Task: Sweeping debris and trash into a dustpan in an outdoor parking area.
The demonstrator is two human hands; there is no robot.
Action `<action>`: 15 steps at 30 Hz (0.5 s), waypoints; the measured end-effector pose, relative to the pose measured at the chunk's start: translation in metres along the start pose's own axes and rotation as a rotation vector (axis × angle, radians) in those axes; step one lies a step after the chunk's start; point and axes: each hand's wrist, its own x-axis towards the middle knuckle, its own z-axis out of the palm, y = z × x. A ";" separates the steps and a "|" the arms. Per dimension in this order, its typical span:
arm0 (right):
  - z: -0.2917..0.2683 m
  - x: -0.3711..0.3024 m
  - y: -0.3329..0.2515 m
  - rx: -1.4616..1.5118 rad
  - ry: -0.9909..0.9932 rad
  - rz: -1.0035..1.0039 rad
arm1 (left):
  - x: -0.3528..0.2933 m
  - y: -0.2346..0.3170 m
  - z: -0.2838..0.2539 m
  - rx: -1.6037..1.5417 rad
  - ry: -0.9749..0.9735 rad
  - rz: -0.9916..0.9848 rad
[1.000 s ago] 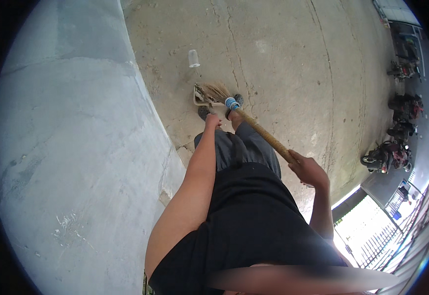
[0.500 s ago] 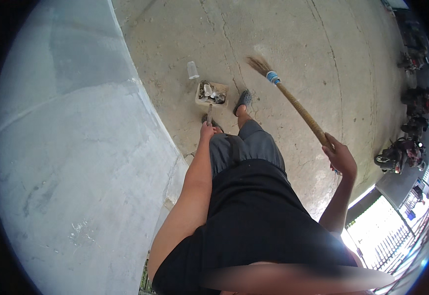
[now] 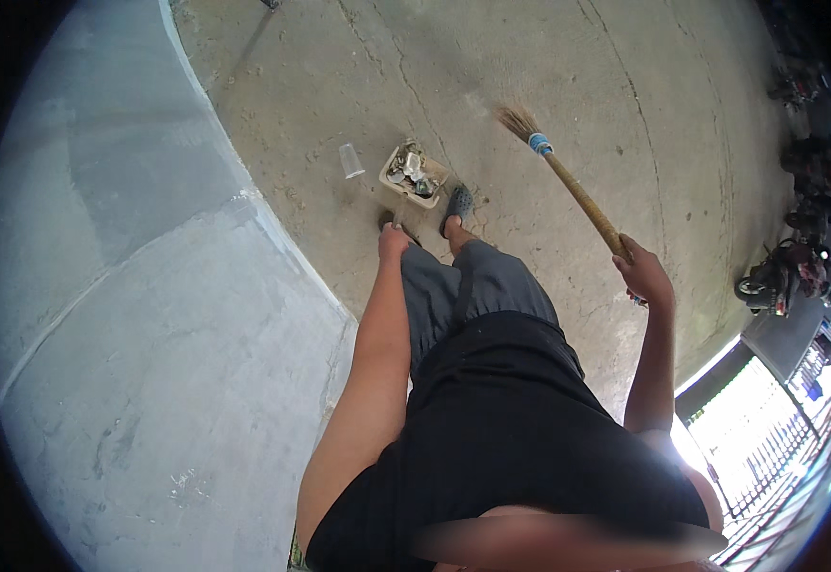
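Note:
My left hand is closed round the short handle of a dustpan, a tan box-like scoop held in front of my feet. Crumpled litter fills it. On the concrete just left of the dustpan lies a clear plastic cup, tipped on its side and touched by neither hand. Out to the right, my right hand grips the upper end of a broom. The broom has a wrapped tan handle, a blue band and thin bristles that point forward, away from the dustpan.
A pale grey wall runs along my left side. Cracked concrete floor stretches ahead. Several parked motorcycles line the far right, with a barred gate behind them. My feet, in dark clogs, stand close to the dustpan.
The dustpan has tilted and turned slightly in my left hand. The cup appears further left and lower in view. My right hand and the broom appear slightly higher.

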 end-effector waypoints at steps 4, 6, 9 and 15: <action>-0.008 0.009 -0.005 0.027 -0.063 0.031 | 0.009 0.005 -0.007 0.334 0.035 0.019; -0.003 0.016 -0.001 0.014 -0.075 0.013 | -0.005 0.016 -0.011 0.512 0.172 0.049; -0.004 0.018 0.012 0.045 -0.088 0.097 | -0.072 0.095 -0.036 0.134 0.247 0.407; -0.008 0.055 0.037 -0.124 -0.129 -0.001 | -0.367 0.266 -0.181 -1.073 -0.721 1.543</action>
